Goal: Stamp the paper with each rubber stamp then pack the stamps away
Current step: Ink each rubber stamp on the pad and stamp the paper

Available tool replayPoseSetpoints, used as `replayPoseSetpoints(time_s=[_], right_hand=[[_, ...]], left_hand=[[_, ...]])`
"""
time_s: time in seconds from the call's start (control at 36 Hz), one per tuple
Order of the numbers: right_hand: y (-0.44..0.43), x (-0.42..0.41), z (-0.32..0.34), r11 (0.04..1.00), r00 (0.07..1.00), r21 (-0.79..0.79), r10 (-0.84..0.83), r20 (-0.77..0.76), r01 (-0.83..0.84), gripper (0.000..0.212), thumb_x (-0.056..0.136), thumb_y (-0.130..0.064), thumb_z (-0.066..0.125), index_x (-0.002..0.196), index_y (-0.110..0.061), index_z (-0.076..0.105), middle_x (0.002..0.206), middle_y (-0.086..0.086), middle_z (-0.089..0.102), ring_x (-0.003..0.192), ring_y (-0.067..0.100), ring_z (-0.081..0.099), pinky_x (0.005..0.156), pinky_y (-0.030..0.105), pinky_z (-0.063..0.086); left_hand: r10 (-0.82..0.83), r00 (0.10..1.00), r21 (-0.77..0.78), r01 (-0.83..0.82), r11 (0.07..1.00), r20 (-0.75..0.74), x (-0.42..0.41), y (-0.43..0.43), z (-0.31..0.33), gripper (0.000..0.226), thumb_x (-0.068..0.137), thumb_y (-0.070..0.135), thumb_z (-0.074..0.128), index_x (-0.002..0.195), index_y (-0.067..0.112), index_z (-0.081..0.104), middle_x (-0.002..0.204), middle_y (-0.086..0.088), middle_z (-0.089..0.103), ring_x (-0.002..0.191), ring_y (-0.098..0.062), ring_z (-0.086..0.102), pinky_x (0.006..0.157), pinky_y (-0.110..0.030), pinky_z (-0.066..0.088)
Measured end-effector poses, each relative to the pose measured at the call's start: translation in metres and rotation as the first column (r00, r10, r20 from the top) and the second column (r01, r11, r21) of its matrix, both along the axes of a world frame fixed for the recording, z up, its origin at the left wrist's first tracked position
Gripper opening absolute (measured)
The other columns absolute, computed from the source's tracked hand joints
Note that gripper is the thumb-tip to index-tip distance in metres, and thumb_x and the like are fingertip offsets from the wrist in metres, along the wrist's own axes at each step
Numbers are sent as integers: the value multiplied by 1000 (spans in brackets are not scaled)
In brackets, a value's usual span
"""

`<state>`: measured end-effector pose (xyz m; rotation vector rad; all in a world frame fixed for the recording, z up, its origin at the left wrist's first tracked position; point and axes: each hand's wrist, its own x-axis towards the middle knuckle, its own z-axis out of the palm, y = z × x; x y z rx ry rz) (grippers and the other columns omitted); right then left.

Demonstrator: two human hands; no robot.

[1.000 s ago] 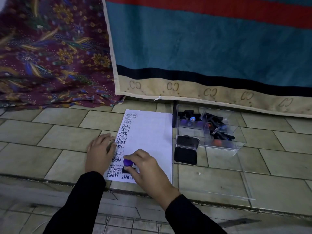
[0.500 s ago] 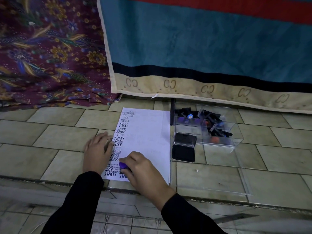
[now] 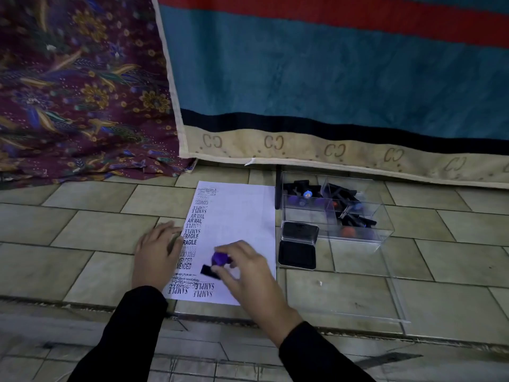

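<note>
A person's right hand [image 3: 245, 274] is gripping a purple-knobbed stamp [image 3: 217, 262] over the paper [image 3: 242, 216], its long base pointing toward the clear box [image 3: 334, 209] just right of the paper, while the left hand [image 3: 157, 252] is lying flat and open on the paper's left edge.

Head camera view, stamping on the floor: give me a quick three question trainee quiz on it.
1. True or false: the left hand rests flat on the white paper sheet's left edge.
2. Which hand holds the purple-knobbed rubber stamp?
3. The open black ink pad lies: A) left of the paper, B) between paper and clear plastic box, C) inside the box.

Key: 1 true; 2 the right hand; 3 B.
</note>
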<state>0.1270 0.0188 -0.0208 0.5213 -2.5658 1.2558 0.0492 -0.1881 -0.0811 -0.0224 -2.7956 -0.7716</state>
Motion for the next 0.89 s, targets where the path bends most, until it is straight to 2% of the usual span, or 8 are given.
replayPoseSetpoints(time_s=[0.08, 0.19, 0.28, 0.33, 0.47, 0.61, 0.72, 0.89], right_hand=[[31, 2, 11, 987, 987, -90, -140, -76, 133, 19, 85, -18, 68, 103, -18, 62, 96, -7, 58, 77, 1, 56, 73, 12, 47], [79, 7, 21, 926, 943, -228, -325, -75, 301, 29, 80, -9, 71, 102, -25, 59, 97, -5, 62, 87, 1, 63, 77, 9, 50], [114, 16, 21, 887, 911, -285, -403, -92, 364, 25, 84, -16, 65, 102, -30, 56, 98, -5, 63, 91, 0, 63, 78, 9, 50], [133, 21, 17, 877, 880, -237, -456, -134, 418, 23, 85, -20, 62, 104, -32, 55, 97, -4, 62, 90, 2, 63, 79, 12, 52], [161, 32, -9, 858, 839, -4, -502, -209, 513, 34, 74, -3, 73, 97, -24, 59, 91, -11, 55, 80, 5, 61, 73, 21, 53], [162, 40, -31, 838, 863, 207, -487, -133, 504, 28, 71, -1, 75, 89, -17, 61, 90, -5, 54, 73, 6, 56, 70, 6, 39], [157, 35, -38, 845, 874, 235, -484, -46, 480, 23, 74, 1, 72, 90, -13, 63, 95, -3, 51, 74, 11, 55, 68, 16, 40], [157, 28, -29, 825, 873, 304, -484, -52, 476, 21, 72, -10, 75, 86, -18, 61, 91, -4, 53, 75, 13, 55, 68, 24, 47]], left_hand=[[9, 1000, 16, -9, 1000, 5, 0, 1, 0, 27, 89, 26, 54, 108, 16, 70, 131, -5, 60, 119, -29, 52, 106, -46, 32], [8, 1000, 19, -8, 1000, 17, 2, 2, 3, 38, 85, 33, 45, 109, 17, 69, 131, -4, 60, 118, -28, 52, 107, -46, 32], [7, 1000, 18, -8, 1000, 16, 1, 1, 1, 37, 85, 34, 46, 108, 17, 69, 131, -4, 60, 119, -28, 52, 107, -47, 32], [9, 1000, 20, -9, 1000, 11, 0, 1, 0, 37, 85, 34, 46, 108, 17, 69, 130, -4, 60, 118, -28, 52, 107, -46, 33], [22, 1000, 24, -22, 999, 15, -1, 0, -2, 37, 84, 35, 46, 108, 18, 69, 130, -3, 60, 118, -29, 52, 107, -46, 32], [18, 1000, 22, -18, 1000, 5, 0, 1, -3, 35, 86, 33, 47, 108, 18, 69, 130, -3, 60, 119, -29, 52, 107, -46, 31], [16, 1000, 15, -16, 1000, -4, -1, 0, -5, 21, 91, 20, 59, 109, 17, 69, 131, -4, 60, 121, -29, 51, 108, -48, 31], [24, 1000, 11, -24, 1000, -6, 1, 1, -3, 26, 90, 28, 54, 109, 19, 69, 131, -2, 60, 120, -29, 51, 108, -48, 31]])
